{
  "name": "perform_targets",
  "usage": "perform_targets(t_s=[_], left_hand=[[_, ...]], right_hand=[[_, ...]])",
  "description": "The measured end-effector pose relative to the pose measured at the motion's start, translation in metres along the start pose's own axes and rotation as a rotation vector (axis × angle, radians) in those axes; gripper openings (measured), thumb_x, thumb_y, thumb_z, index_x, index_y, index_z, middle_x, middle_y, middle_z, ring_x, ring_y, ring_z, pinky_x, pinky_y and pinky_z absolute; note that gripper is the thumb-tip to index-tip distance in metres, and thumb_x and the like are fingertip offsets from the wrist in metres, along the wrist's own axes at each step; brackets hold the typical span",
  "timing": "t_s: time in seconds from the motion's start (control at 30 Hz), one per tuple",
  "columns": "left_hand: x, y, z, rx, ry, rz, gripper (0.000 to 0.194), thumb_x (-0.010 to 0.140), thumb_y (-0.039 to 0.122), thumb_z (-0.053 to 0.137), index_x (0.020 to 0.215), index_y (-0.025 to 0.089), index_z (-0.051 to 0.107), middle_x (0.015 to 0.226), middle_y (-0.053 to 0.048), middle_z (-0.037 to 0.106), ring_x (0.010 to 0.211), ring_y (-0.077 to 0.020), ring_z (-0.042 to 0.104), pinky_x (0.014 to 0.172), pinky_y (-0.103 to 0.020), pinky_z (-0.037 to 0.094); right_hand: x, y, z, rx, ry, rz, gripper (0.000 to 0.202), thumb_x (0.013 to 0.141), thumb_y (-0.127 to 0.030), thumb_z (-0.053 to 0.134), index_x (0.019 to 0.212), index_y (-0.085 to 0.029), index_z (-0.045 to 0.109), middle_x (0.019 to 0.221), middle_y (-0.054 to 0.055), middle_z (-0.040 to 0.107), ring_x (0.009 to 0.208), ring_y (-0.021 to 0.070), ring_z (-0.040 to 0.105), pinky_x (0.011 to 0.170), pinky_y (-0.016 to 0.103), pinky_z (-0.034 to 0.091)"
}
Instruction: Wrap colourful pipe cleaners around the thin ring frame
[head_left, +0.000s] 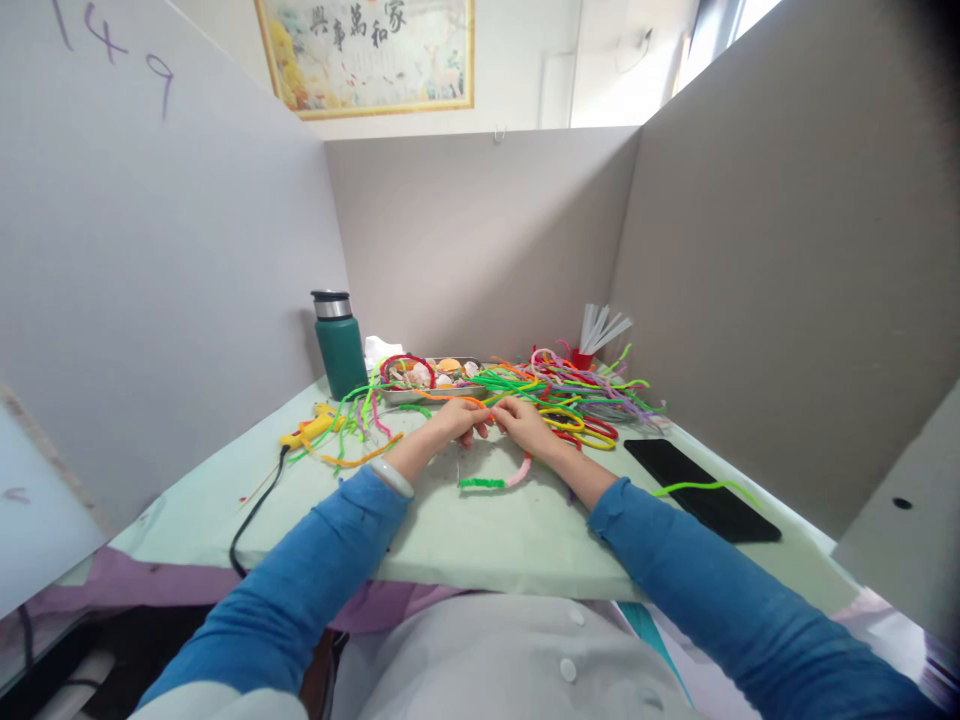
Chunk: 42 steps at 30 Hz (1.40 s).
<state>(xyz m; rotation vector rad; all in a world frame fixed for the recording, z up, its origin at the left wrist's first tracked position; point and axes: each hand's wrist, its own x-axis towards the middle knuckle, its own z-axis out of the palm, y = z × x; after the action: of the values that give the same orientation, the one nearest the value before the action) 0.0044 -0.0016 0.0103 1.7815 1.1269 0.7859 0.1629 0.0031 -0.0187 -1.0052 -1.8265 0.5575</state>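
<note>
Over the middle of the table, my left hand (457, 421) and my right hand (523, 422) meet with fingertips pinched together. Between them runs an orange pipe cleaner (474, 401), one end of it stretching off to the left behind my left hand. Below the hands hangs a thin wire loop, partly wrapped with a green fuzzy section (484, 484) and a pink fuzzy section (519, 473). The loop's upper part is hidden by my fingers. A heap of many-coloured pipe cleaners (517, 380) lies just beyond both hands.
A green bottle (341, 350) stands at the back left, near a yellow glue gun (311, 428) with a black cord. Behind my hands is a metal tray (390, 396) of shells. Glue sticks (598, 330) stand in a red cup. On the right lies a black phone-like slab (697, 490).
</note>
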Motion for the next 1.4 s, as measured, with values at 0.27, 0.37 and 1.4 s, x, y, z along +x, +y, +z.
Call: perform_targets(t_s=[0.27,0.37,1.4], left_hand=[[-0.007,0.012,0.0,-0.133,-0.007,-0.105,0.019,0.072,0.028,0.052,0.062,0.012,0.055,0.049,0.002,0.051,0.033,-0.0049,0.034,0.038,-0.021,0.034],[-0.006,0.012,-0.001,-0.215,-0.064,-0.136,0.017,0.07,0.027,0.053,0.061,0.012,0.054,0.048,0.002,0.049,0.035,-0.0052,0.034,0.039,-0.021,0.034],[0.005,-0.002,0.0,0.132,0.153,0.059,0.032,0.076,0.043,0.051,0.074,0.012,0.059,0.062,-0.001,0.059,0.034,-0.0045,0.045,0.036,-0.018,0.037]], right_hand=[[-0.005,-0.005,-0.001,-0.022,-0.014,-0.06,0.019,0.079,-0.032,0.043,0.071,-0.017,0.052,0.059,-0.003,0.049,0.054,0.0099,0.042,0.053,0.022,0.032],[-0.007,-0.008,-0.001,-0.025,-0.013,-0.079,0.019,0.079,-0.032,0.042,0.073,-0.017,0.052,0.059,-0.003,0.05,0.055,0.01,0.043,0.053,0.022,0.032],[0.001,-0.002,-0.001,0.133,-0.01,0.037,0.023,0.071,-0.037,0.052,0.072,-0.014,0.057,0.056,-0.004,0.047,0.05,0.008,0.037,0.05,0.021,0.03]])
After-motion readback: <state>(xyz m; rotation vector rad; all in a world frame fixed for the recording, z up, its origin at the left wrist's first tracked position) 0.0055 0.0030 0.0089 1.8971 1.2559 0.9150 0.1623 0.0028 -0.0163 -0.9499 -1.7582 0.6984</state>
